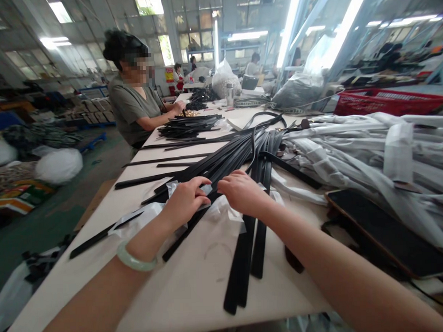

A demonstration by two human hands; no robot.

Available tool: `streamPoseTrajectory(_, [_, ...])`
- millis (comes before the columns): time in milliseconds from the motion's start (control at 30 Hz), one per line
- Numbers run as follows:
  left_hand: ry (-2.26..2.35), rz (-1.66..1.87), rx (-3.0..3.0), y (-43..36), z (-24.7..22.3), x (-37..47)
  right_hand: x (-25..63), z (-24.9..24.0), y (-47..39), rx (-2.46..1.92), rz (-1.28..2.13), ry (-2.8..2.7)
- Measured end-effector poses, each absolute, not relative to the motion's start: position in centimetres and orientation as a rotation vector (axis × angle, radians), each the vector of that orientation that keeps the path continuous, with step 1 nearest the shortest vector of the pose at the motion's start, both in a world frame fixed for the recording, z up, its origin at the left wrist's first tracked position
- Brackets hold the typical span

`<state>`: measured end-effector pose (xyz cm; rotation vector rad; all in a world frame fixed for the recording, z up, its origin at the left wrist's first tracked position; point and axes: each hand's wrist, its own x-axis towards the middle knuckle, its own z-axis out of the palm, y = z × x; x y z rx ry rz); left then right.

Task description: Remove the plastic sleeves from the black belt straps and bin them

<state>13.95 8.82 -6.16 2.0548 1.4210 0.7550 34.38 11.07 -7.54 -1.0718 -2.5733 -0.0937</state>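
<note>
Many long black straps (pixel 228 156) lie fanned across the pale table, bunched toward its right side. Over the near straps is my left hand (pixel 184 200), wearing a pale green bangle (pixel 135 258); its fingers are curved, with gaps between thumb and fingertips. Just right of it, my right hand (pixel 242 192) has its fingers closed and bent down, and what is in them is hidden. Below the right hand lies a thin white wrapper (pixel 225 212). Another crumpled white wrapper (pixel 136 222) sits by my left wrist, with a black strap end across it.
White-wrapped straps (pixel 337 157) are heaped on the right, beside a black flat board-like object (pixel 383 228). A red basket (pixel 390 102) stands behind them. Across the left edge, a co-worker (pixel 132 101) handles small pieces. Shorter black strips (pixel 191 126) are piled farther up.
</note>
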Motion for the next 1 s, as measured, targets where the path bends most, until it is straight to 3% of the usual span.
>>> streamPoseTrajectory(500, [1.248, 0.739, 1.988, 9.9, -6.7, 12.5, 33.6, -9.2, 11.2, -1.083, -0.054, -2.469])
streamPoseTrajectory(733, [1.228, -0.063, 2.145, 10.2, -3.8, 9.1, 34.6, -8.9, 11.6, -1.035, -0.032, -2.397])
streamPoseTrajectory(1000, [1.049, -0.186, 2.076, 11.0, -0.6, 12.1, 36.9, -6.0, 11.6, -1.002, -0.102, -2.255])
